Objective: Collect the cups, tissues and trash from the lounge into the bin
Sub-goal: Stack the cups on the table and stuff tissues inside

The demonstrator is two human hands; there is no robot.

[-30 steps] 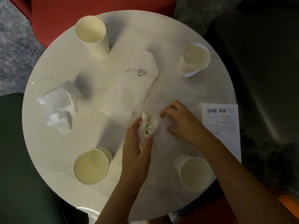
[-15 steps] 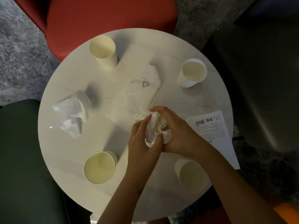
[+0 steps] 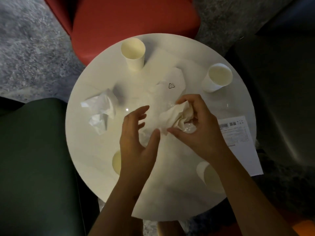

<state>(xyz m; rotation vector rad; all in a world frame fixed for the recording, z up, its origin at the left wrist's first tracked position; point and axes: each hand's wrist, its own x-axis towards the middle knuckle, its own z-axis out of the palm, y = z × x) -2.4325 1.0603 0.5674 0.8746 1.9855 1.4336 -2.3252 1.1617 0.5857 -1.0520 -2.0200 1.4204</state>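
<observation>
Tissue wad slants near-left to far-right, my right hand fingers grasping it; left hand fingers released.

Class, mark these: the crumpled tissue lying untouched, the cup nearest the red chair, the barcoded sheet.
Crumpled tissue (image 3: 102, 111): head view, middle folds.
Paper cup (image 3: 133, 54): head view, inner wall.
Barcoded sheet (image 3: 238, 138): head view, printed text area.
</observation>
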